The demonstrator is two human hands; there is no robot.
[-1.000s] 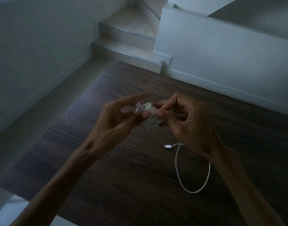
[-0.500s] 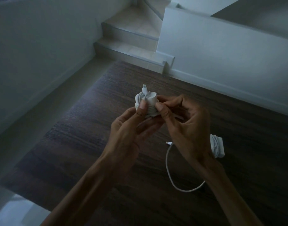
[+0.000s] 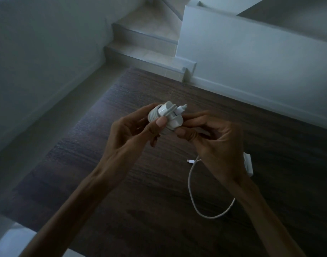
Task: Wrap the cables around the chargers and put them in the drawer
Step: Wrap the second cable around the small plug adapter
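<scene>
While both hands meet above the dark table, nothing printed can be read on any item in this dim light.

Table edge [image 3: 47, 216]: nearest, below the left forearm; pale floor shows past it.
Loose cable [image 3: 191, 184]: on the table under the right wrist, looping toward the viewer; its plug end lies just left of that wrist.
Second charger [image 3: 248, 165]: on the table, mostly hidden behind the right wrist.
Left hand [image 3: 129, 138]: curled round the charger [image 3: 164, 118], thumb pressed on its wound coils.
Right hand [image 3: 211, 138]: fingers curled, pinching the charger's right side.
Cable tip [image 3: 183, 107]: sticks up from the wrapped charger, just above the right fingertips.
Open room: bare table beyond and left of the hands.
Steps [image 3: 144, 52]: farthest, past the table's far edge.
</scene>
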